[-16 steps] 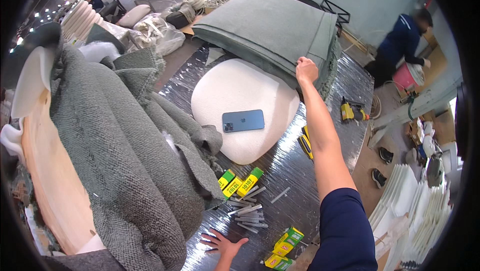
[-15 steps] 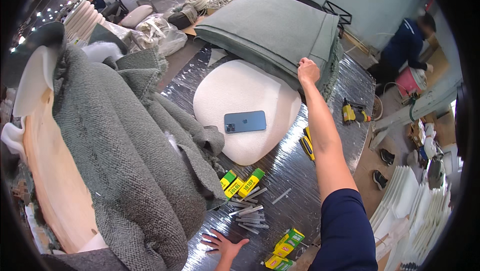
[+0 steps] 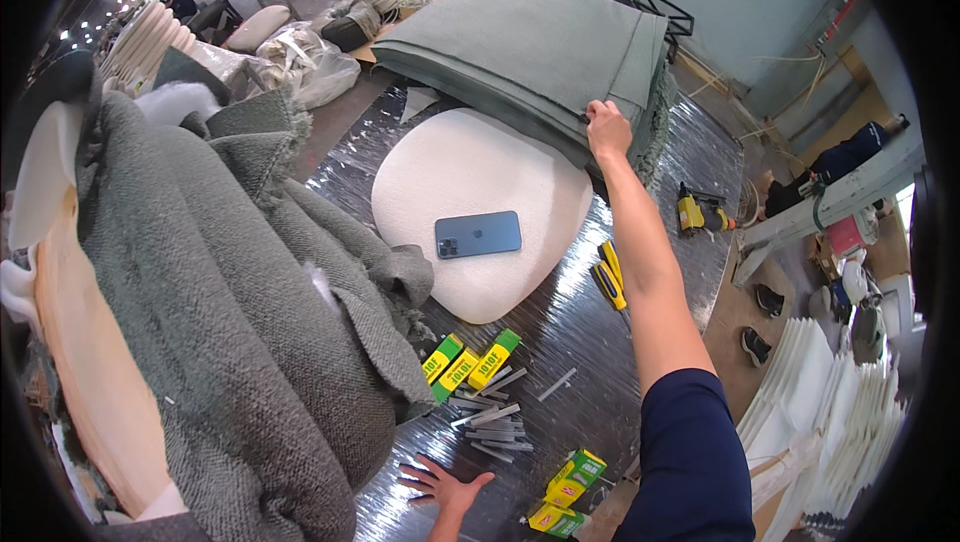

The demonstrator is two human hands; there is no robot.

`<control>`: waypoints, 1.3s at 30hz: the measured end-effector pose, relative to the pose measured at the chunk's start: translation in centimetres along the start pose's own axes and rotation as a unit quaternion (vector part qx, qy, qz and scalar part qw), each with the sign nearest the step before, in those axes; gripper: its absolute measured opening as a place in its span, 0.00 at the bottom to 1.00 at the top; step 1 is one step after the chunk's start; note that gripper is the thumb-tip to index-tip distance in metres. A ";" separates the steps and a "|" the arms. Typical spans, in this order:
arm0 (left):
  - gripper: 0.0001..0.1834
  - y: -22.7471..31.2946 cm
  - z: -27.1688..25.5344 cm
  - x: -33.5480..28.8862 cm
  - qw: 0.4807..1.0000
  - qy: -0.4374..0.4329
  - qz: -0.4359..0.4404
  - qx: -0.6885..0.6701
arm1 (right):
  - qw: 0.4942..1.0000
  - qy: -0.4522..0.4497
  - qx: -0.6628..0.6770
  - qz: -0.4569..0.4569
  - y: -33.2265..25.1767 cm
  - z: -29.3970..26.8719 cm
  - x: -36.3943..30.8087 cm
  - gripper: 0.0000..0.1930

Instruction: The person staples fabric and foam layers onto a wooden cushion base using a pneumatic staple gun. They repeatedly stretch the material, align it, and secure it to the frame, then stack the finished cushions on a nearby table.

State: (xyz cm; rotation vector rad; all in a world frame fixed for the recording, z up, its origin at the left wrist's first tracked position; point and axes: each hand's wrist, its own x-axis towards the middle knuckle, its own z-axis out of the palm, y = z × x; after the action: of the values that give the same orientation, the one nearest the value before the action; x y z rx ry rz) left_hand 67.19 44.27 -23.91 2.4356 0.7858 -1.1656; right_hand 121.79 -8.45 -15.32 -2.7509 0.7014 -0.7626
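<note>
My right hand (image 3: 608, 130) reaches far out, its fingers pinched on the front edge of grey-green fabric (image 3: 510, 37), near the right corner of a folded stack. Just below that stack lies a rounded, cream-coloured padded piece (image 3: 470, 162) with a blue phone (image 3: 478, 234) on it. Close to the lower edge, my left hand (image 3: 445, 490) is spread open over the dark, film-covered table (image 3: 560, 422) and holds nothing. Above the left hand are loose staple strips (image 3: 497, 429) and yellow-green boxes (image 3: 462, 367); more such boxes (image 3: 572, 480) lie to its right.
Dark grey woven upholstery (image 3: 240, 292) fills the left side, beside a pale wooden panel (image 3: 95, 362). Yellow-handled tools (image 3: 609, 277) and a yellow power tool (image 3: 700, 214) lie at the right. Beyond a grey beam (image 3: 850, 200), a person (image 3: 850, 154) bends low. White sheets (image 3: 820, 412) stand lower right.
The whole scene has shifted slightly left and up in view. My right hand remains at the fabric edge, and my left stays spread. The other person has moved right and lower, behind the beam.
</note>
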 end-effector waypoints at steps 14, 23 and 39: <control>1.02 0.1 -1.3 -0.9 1.000 -0.026 0.003 -0.008 | 0.976 -0.172 0.109 -0.078 -1.9 -3.6 -3.2 0.09; 0.40 -8.5 -4.1 -1.3 0.955 -0.023 0.218 -0.197 | 0.948 0.049 0.246 -0.196 -8.3 -26.2 -17.6 0.06; 0.30 -18.9 -19.6 -53.3 0.600 -0.294 0.503 -0.548 | 0.654 -0.173 0.546 -0.494 -17.7 -77.4 -62.0 0.13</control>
State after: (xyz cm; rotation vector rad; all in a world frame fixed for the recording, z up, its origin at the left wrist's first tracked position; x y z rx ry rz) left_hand 40.25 51.22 29.12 0.9288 -0.1855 -0.5524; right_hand 40.98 32.46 28.87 -1.7410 -1.1260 -0.4554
